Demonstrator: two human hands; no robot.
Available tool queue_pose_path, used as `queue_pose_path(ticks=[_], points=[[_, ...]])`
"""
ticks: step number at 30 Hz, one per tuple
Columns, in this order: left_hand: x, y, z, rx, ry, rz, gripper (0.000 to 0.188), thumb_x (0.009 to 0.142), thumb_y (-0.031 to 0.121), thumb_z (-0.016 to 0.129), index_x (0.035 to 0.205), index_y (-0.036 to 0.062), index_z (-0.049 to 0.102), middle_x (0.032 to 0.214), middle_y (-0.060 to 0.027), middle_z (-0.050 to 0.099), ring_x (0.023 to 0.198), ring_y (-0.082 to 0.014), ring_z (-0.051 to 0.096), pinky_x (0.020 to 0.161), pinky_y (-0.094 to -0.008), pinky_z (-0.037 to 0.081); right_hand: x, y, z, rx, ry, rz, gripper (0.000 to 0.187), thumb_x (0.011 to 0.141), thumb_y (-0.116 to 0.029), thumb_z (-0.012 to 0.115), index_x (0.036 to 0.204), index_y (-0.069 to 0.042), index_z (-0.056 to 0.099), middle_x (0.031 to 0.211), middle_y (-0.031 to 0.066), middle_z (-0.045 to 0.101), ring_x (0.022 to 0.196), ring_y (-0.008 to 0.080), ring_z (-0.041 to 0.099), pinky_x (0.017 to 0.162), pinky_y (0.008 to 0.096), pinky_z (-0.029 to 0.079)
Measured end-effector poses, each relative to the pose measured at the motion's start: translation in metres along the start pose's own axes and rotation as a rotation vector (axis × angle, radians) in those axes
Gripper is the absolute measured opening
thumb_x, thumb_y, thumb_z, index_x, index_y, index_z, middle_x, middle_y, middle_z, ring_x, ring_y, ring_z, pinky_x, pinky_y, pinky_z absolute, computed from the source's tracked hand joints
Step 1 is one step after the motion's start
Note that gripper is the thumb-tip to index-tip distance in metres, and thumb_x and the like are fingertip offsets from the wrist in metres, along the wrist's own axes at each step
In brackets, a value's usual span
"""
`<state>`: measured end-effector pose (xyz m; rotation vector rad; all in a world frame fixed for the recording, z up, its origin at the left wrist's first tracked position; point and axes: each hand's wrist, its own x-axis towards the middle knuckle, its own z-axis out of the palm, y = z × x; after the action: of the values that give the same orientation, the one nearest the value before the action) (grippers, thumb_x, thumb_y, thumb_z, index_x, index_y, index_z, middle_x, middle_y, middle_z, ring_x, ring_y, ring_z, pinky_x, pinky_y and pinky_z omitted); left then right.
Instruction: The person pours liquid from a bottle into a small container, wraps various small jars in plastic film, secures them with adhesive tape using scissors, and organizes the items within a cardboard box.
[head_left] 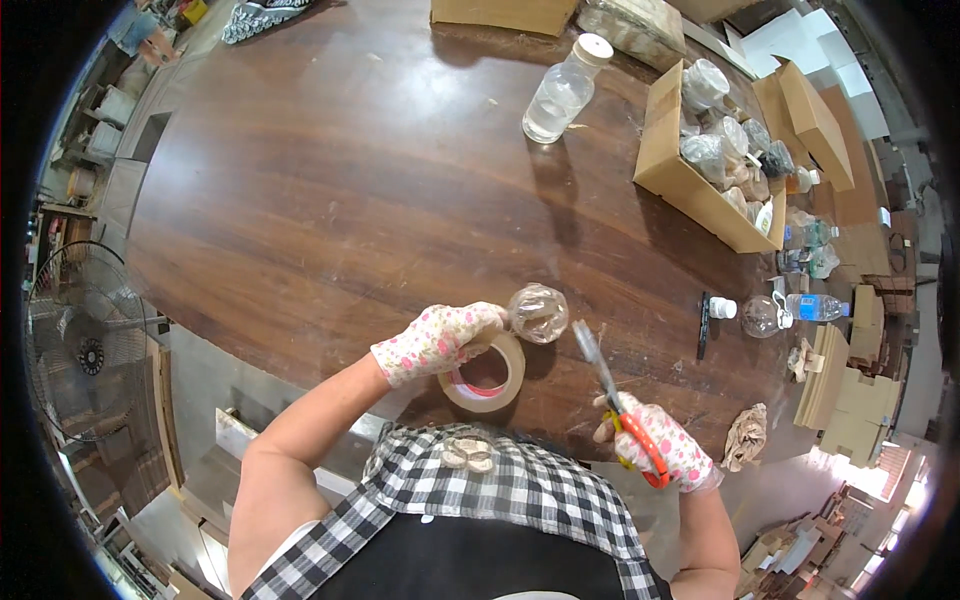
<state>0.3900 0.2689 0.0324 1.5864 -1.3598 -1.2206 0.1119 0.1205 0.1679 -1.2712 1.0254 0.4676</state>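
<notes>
Here, left hand [442, 341] grips clear round vessel [539, 314]; right hand [676, 448] clasps orange-handled scissors [611, 392].

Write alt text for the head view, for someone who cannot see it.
A gloved right hand holds orange-handled scissors while the gloved left hand touches a clear round container beside a tape roll, over a brown table. Beyond stand a white-capped clear bottle and an open, filled cardboard box.

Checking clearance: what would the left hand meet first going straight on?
The left hand would first meet the clear container right beside it, perhaps already touching; then likely the scissors, though depth is unclear.
</notes>
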Motion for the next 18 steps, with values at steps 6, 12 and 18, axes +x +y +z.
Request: queue_pose_path(ticks=[6,12,18], points=[[0.001,-0.007,0.003,0.116,0.028,0.052,0.025,0.078,0.003,0.064,0.102,0.0106,0.058,0.117,-0.0057,0.06,0.082,-0.0299,0.065,0.069,-0.0385,0.053,0.003,-0.006,0.016,-0.337,-0.154,-0.076,0.024,0.1,-0.027,0.041,0.093,-0.005,0.049,0.064,0.0004,0.054,0.054,0.0091,0.051,0.05,0.027,0.04],[0.004,-0.002,-0.002,0.272,0.037,0.275,0.023,0.08,0.008,0.064,0.102,0.0119,0.059,0.099,-0.0057,0.062,0.088,-0.0294,0.063,0.071,-0.0386,0.052,0.011,-0.018,0.042,-0.422,0.033,-0.237,0.015,0.097,-0.016,0.046,0.105,-0.004,0.052,0.064,0.0016,0.053,0.055,0.01,0.052,0.05,0.0255,0.04],[0.002,-0.002,-0.002,0.24,0.023,0.268,0.021,0.081,0.011,0.065,0.101,0.0119,0.06,0.1,-0.006,0.063,0.089,-0.0293,0.063,0.072,-0.0387,0.052,0.069,-0.021,0.051,-0.76,0.757,-0.645,0.055,0.072,-0.018,0.076,0.122,-0.009,0.055,0.11,0.014,0.062,0.103,0.033,0.058,0.093,0.0424,0.045]])
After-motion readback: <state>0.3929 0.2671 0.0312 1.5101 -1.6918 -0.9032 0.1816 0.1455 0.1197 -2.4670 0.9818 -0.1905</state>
